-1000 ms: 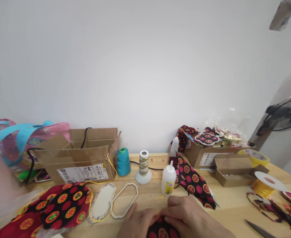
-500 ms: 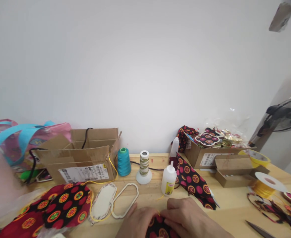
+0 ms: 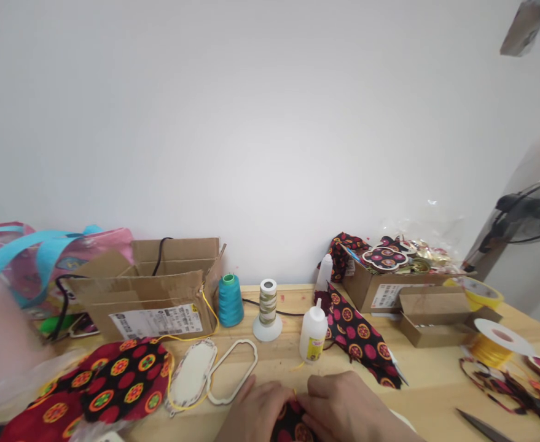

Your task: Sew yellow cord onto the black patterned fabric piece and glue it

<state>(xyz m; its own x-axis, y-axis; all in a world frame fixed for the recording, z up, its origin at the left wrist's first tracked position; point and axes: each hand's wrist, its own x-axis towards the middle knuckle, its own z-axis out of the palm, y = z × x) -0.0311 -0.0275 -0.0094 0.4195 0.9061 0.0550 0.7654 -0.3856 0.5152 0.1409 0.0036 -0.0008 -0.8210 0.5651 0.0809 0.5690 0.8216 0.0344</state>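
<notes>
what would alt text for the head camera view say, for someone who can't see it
Left hand and right hand hold dark patterned fabric at a wooden table's near edge. Behind them stand a white squeeze bottle, thread spools and open cardboard boxes, with more patterned fabric either side.

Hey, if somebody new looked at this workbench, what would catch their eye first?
Probably the dark fabric with bright orange and green rounds at the front left, beside the pale wooden frame. Next, perhaps the teal thread cone, standing out against the white wall. At the front centre, both hands grip a similar dark patterned cloth.
</notes>
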